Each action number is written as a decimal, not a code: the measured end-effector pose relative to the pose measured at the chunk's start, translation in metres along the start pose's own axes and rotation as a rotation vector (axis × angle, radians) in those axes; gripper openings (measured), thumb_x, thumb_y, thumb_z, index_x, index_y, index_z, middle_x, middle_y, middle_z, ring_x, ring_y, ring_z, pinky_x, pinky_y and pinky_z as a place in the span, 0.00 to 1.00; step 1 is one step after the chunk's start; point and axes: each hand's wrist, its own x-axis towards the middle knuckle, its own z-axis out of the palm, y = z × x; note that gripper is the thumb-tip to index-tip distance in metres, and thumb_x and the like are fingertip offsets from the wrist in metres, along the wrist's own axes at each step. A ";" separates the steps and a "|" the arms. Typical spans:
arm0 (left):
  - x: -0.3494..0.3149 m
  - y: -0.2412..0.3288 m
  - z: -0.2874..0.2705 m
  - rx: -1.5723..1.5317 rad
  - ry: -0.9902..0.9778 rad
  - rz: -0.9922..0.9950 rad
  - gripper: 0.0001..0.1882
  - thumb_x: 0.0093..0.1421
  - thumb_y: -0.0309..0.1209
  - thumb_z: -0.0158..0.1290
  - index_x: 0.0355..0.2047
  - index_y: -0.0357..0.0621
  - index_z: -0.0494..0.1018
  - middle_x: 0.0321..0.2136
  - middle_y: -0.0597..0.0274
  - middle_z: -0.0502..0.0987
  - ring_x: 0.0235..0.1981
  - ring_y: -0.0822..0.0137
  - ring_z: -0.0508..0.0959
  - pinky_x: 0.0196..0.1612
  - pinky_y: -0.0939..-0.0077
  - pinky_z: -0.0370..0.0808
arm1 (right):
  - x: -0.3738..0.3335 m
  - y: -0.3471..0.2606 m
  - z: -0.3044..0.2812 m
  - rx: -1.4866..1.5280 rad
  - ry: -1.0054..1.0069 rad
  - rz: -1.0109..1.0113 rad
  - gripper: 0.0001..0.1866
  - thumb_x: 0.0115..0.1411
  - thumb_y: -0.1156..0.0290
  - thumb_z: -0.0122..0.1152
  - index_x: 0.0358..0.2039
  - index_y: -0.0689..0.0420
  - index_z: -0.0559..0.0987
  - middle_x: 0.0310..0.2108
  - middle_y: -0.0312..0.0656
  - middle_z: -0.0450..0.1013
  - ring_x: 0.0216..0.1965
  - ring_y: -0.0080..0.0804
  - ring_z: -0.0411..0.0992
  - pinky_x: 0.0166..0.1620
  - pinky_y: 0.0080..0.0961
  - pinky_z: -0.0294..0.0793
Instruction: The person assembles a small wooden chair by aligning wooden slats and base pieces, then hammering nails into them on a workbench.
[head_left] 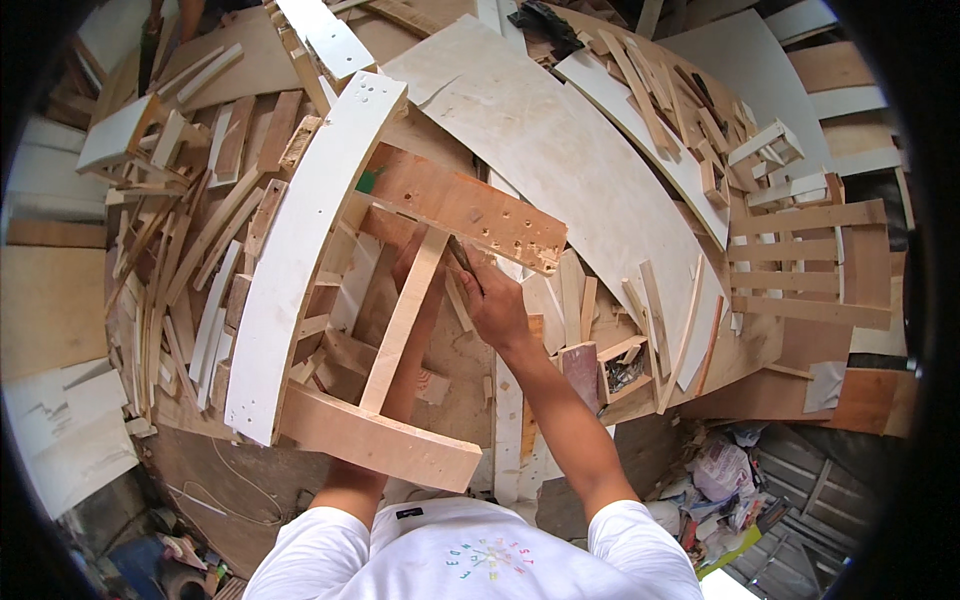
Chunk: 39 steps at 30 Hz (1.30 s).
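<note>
A wooden frame stands in front of me: a brown plywood board [470,210] with drilled holes across the top, a pale upright slat [405,320] and a thick lower beam [380,440]. My right hand [495,300] is closed on a slim dark tool [461,257], its tip at the joint where the slat meets the brown board. My left forearm runs up behind the slat. My left hand [403,265] is mostly hidden under the board, so its grip is unclear. A long white curved board [300,240] lies against the frame's left side.
Piles of wood offcuts [190,250] crowd the left. A large pale plywood sheet [560,150] lies beyond the frame. A small wooden box of metal bits [622,372] sits right of my arm, a slatted frame [800,260] further right, and bags of rubbish [720,470] at lower right.
</note>
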 end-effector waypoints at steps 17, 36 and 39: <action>0.005 -0.002 0.002 -0.016 0.016 0.037 0.20 0.62 0.27 0.60 0.53 0.36 0.74 0.37 0.49 0.83 0.40 0.50 0.84 0.41 0.62 0.80 | 0.004 0.015 0.013 -0.016 0.045 -0.045 0.22 0.67 0.72 0.61 0.62 0.57 0.76 0.35 0.56 0.78 0.34 0.56 0.78 0.39 0.43 0.77; -0.004 0.008 -0.006 -0.043 0.032 0.075 0.24 0.60 0.28 0.62 0.56 0.36 0.72 0.37 0.50 0.82 0.40 0.48 0.83 0.40 0.59 0.80 | -0.002 0.004 -0.004 0.013 0.078 -0.007 0.20 0.67 0.71 0.61 0.59 0.57 0.77 0.35 0.54 0.79 0.35 0.54 0.78 0.38 0.42 0.76; -0.002 0.007 -0.006 -0.037 0.037 0.085 0.25 0.59 0.29 0.62 0.56 0.36 0.72 0.37 0.50 0.82 0.40 0.48 0.83 0.40 0.59 0.80 | -0.003 0.004 -0.001 0.014 0.087 -0.030 0.21 0.67 0.72 0.61 0.61 0.56 0.77 0.34 0.54 0.78 0.34 0.54 0.78 0.38 0.42 0.76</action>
